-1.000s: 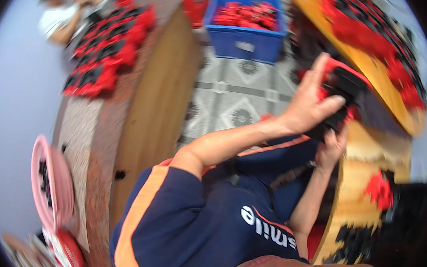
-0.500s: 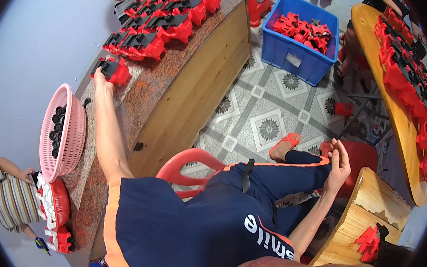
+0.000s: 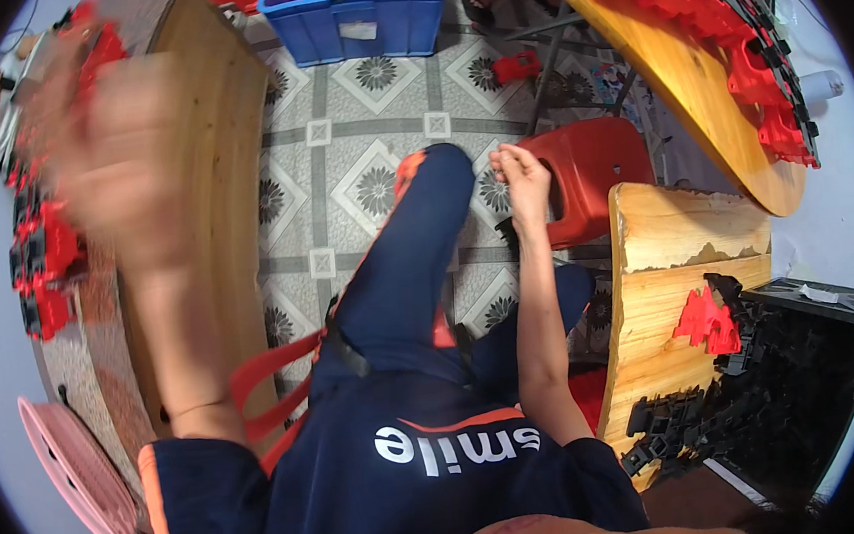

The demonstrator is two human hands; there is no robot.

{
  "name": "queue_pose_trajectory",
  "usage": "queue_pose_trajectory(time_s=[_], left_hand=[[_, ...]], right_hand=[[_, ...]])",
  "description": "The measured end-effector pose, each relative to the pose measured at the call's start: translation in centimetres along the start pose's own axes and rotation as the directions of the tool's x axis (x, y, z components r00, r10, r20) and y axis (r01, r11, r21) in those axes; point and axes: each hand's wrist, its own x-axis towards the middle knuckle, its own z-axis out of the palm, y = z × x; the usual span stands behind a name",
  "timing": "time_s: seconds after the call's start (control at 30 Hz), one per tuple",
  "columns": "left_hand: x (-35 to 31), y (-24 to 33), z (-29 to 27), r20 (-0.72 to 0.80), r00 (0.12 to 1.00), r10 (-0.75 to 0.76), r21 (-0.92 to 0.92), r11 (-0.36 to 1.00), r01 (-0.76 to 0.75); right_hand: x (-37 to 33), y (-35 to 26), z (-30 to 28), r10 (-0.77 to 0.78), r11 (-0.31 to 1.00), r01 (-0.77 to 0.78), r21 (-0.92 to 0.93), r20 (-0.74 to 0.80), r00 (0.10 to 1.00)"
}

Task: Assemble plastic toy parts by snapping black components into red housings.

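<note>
My left hand (image 3: 127,155) is raised at the left, over the edge of the stone-topped counter. Motion smears its fingers, and I cannot make out anything in it. Behind and beside it on the counter lie red plastic parts with black plates (image 3: 45,252), in a row. Beside my knee, my right hand (image 3: 523,184) hovers over the floor, next to a red plastic stool (image 3: 601,178). Its fingers are loosely bent, with nothing visible between them.
A blue crate (image 3: 358,26) of red parts stands ahead on the tiled floor. At right, an oval wooden table (image 3: 630,40) carries more red-and-black parts. A smaller wooden table (image 3: 640,300) bears red pieces (image 3: 707,320) and black pieces (image 3: 670,419). A pink basket (image 3: 82,475) sits lower left.
The view has swung to the right. My left hand has come away from the red-and-black part it was touching on the counter. That part now stays among the others at left.
</note>
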Motion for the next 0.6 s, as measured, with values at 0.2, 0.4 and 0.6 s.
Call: queue_pose_trajectory(time_s=[0.2, 0.4, 0.6], left_hand=[[-16.7, 2.5, 21.3, 0.752, 0.658, -0.038, -0.342, 0.831, 0.439], [-22.7, 0.9, 21.8, 0.893, 0.439, 0.101, -0.297, 0.864, 0.406], [-16.7, -6.9, 21.0, 0.983, 0.18, 0.031, -0.174, -0.147, 0.974]], right_hand=[[9.4, 12.8, 0.6, 0.406, 0.911, -0.41, 0.04, 0.083, 0.91], [22.0, 17.5, 1.8, 0.577, 0.776, -0.587, -0.229, -0.116, 0.809], [36.5, 27.2, -1.4, 0.366, 0.709, -0.421, -0.565, -0.216, 0.905]])
